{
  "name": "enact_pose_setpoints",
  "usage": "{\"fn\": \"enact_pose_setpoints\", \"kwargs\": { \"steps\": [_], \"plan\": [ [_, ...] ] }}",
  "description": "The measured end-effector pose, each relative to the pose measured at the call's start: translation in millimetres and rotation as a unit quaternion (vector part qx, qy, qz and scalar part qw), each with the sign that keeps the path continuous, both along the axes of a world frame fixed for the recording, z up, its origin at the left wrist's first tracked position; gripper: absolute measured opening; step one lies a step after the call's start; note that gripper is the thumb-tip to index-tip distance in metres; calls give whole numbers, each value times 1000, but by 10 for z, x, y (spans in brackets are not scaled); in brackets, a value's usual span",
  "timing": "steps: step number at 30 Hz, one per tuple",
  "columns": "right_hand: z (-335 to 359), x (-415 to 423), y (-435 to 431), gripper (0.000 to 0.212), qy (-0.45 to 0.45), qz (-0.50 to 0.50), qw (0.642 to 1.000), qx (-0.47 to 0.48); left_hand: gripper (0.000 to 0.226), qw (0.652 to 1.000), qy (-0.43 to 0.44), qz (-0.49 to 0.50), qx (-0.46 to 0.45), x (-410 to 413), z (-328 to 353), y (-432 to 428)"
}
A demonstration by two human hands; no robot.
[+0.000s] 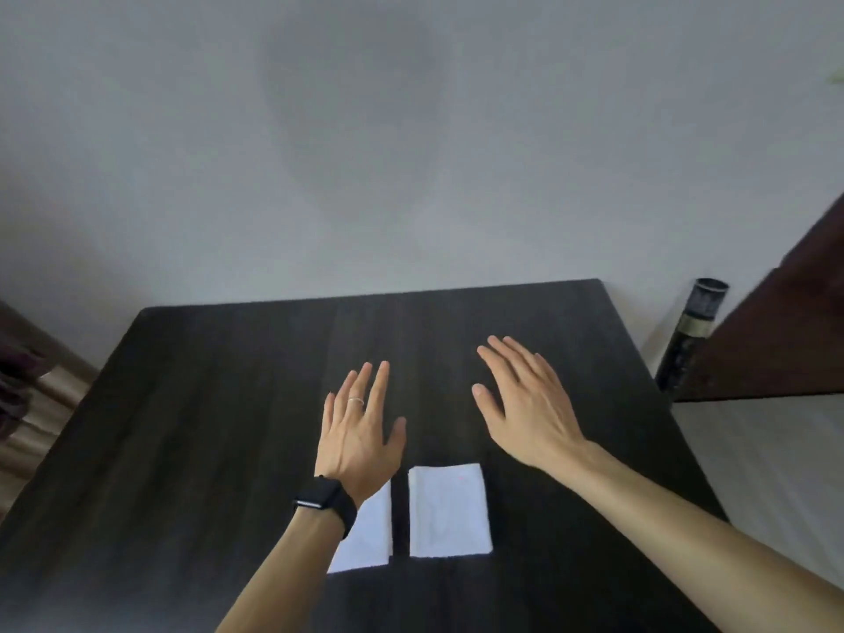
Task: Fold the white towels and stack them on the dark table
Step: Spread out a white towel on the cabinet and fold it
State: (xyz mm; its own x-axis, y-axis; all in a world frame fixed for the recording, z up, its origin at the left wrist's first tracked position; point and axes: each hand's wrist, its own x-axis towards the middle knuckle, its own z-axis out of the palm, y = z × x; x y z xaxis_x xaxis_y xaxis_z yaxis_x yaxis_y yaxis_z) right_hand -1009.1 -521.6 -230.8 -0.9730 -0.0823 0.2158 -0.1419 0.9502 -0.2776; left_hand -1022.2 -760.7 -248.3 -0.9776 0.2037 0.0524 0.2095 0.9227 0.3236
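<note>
White towels, two of them, each folded to a small rectangle, lie flat on the dark table at about 6 o'clock from its middle. They are side by side, not stacked, with a narrow strip of table between them. A pale grey wall fills the upper half of the view, with a soft shadow on it at 12 o'clock. The table shows a wood grain and its far edge meets this wall. At 3 o'clock of the table stands a piece of dark brown wooden furniture. Two bare forearms come in from the lower edge, at 6 and 4 o'clock. The right hand is palm down over the table at 1 o'clock from the towels, fingers straight and a little spread, holding nothing. The left hand is palm down at 11 o'clock from them, fingers straight, thumb out, also holding nothing. Whether the hands touch the table I cannot tell. The left wrist covers a part of the left towel; the right towel is fully seen. A dark tube stands at 2 o'clock of the table, between furniture and wall. A black watch is on the left wrist, and a thin ring on one finger of that hand.
</note>
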Motion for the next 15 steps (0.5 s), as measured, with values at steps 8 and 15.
{"fn": "enact_pose_setpoints", "kwargs": {
  "steps": [8, 15],
  "plan": [
    [1815, 979, 2373, 53, 98, -255, 962, -17, 70, 966, 80, -234, 77, 52, 1897, 2689],
    [2735, 3062, 4363, 48, 167, -455, 875, -3, 68, 892, 118, -431, 70, 1162, 2899, 5267]
  ]
}}
